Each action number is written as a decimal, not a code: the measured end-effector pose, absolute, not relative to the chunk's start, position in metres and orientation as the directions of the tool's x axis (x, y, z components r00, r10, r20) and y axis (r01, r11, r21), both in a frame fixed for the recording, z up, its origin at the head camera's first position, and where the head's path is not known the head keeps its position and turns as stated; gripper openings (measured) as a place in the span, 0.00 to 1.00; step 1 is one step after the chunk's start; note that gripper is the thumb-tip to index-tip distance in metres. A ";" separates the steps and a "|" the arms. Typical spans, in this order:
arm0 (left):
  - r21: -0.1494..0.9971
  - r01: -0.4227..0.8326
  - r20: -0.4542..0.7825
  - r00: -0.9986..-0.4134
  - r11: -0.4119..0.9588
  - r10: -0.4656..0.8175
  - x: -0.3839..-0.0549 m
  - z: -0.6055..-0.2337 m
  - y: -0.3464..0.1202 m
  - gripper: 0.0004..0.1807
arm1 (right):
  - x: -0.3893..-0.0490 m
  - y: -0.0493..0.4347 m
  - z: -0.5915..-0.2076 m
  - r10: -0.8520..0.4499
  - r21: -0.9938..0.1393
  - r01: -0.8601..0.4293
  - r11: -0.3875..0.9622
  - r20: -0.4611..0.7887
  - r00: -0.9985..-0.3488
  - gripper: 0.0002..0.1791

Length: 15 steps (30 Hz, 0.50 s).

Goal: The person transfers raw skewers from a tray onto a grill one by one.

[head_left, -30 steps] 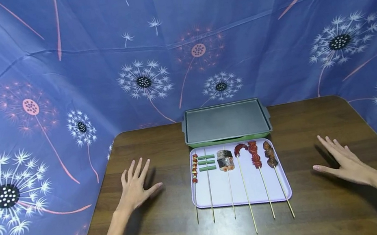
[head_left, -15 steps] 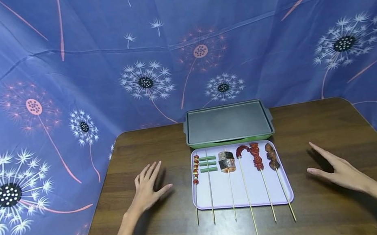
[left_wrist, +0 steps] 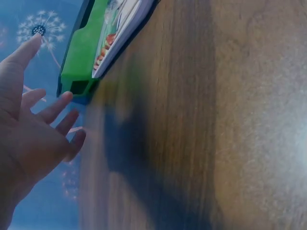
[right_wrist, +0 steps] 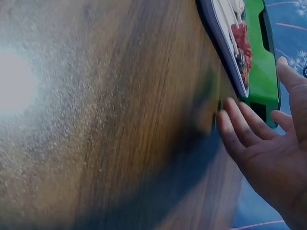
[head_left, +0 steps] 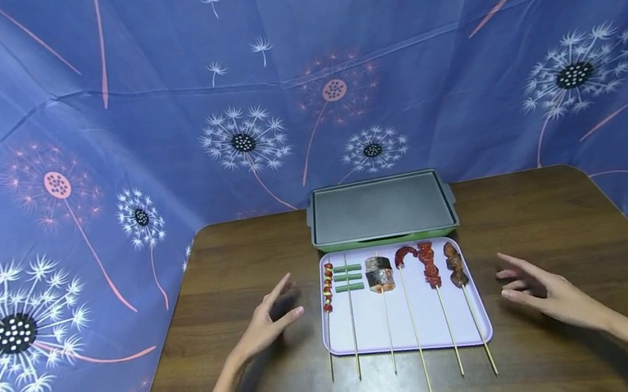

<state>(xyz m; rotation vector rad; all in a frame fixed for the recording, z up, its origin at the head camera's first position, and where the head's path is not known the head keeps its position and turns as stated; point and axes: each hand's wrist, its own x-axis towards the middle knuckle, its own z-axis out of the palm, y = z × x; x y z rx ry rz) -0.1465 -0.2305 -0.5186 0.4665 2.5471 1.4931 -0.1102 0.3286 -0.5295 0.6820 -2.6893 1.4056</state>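
Observation:
A pale purple tray (head_left: 373, 334) carries several skewers, their sticks jutting over its front edge. From left to right come small red and yellow pieces (head_left: 327, 288), green stalks (head_left: 347, 278), silver-skinned fish chunks (head_left: 380, 279), a curled dark red piece (head_left: 405, 254), folded red meat (head_left: 429, 267) and brown chunks (head_left: 455, 264). My left hand (head_left: 261, 329) hovers left of the tray, fingers extended and holding nothing. To the tray's right, my right hand (head_left: 555, 300) is likewise bare, its fingers loosely bent. Both wrist views show the palms beside the tray's ends.
Directly behind the tray stands a green electric grill with a flat grey plate (head_left: 380, 209). The brown wooden table (head_left: 539, 215) extends on both sides. Blue dandelion-print cloth (head_left: 441, 66) hangs around the back and sides.
Both hands have moved inward toward the tray, the left to the right and the right to the left. Their spread fingers have drawn closer together. Skewers, tray and grill stay put.

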 end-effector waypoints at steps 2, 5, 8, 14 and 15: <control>0.888 0.184 0.020 -0.931 0.421 0.365 -0.146 -0.520 -0.227 0.40 | -0.109 0.327 -0.530 -0.390 -0.787 -0.401 0.470 0.222 -0.894 0.37; 0.910 0.172 0.006 -0.915 0.378 0.403 -0.145 -0.524 -0.223 0.39 | -0.107 0.324 -0.531 -0.430 -0.804 -0.405 0.436 0.210 -0.878 0.33; 0.928 0.159 -0.012 -0.890 0.336 0.455 -0.143 -0.529 -0.217 0.38 | -0.104 0.322 -0.533 -0.483 -0.839 -0.401 0.367 0.197 -0.853 0.29; 0.947 0.144 -0.027 -0.856 0.288 0.516 -0.139 -0.540 -0.208 0.38 | -0.096 0.317 -0.539 -0.564 -0.908 -0.332 0.254 0.141 -0.814 0.26; 0.949 0.133 -0.036 -0.857 0.287 0.514 -0.138 -0.541 -0.208 0.39 | -0.094 0.316 -0.541 -0.573 -0.920 -0.313 0.236 0.128 -0.810 0.26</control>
